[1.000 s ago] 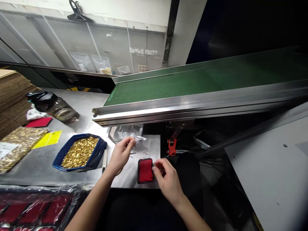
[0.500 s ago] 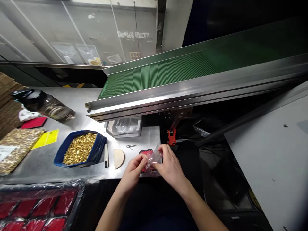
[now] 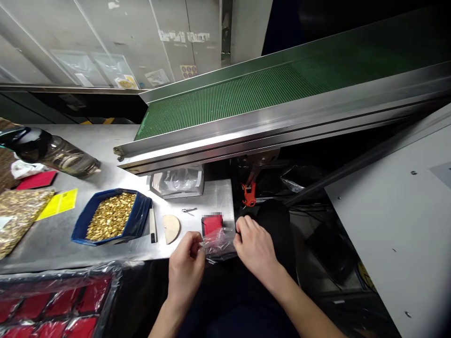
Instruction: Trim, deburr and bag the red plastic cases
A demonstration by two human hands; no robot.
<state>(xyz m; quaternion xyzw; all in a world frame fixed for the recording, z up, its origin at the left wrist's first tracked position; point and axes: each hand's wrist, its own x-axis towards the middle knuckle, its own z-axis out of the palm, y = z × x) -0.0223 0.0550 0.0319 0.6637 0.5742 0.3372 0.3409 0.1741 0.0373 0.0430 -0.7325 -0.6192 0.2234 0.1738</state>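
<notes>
A clear plastic bag (image 3: pixel 220 240) is stretched between my two hands at the table's front right corner. The fingers of my left hand (image 3: pixel 186 263) are curled and pinch its left end. At the bag's right end, my right hand (image 3: pixel 255 241) is closed on the plastic, though its fingertips are partly hidden. Just behind the bag, a flat red piece with a black edge (image 3: pixel 212 224) lies on the table, its lower part seen through the film. Left of it lie a semicircular pale wooden piece (image 3: pixel 171 229) and a small nail clipper (image 3: pixel 189 210).
A blue tray (image 3: pixel 79 230) holds gold pieces, with a cutter knife (image 3: pixel 152 226) beside it. Behind rises a green conveyor (image 3: pixel 218 103) with metal sides. A bottle (image 3: pixel 66 155) stands at left. Red pieces fill a plastic-lined box (image 3: pixel 118 281) below. An orange-handled tool (image 3: pixel 249 195) hangs beyond the table.
My hands have moved apart, spreading the bag between them, and my left hand has come down and left. The red piece now shows more fully. The view has shifted slightly.
</notes>
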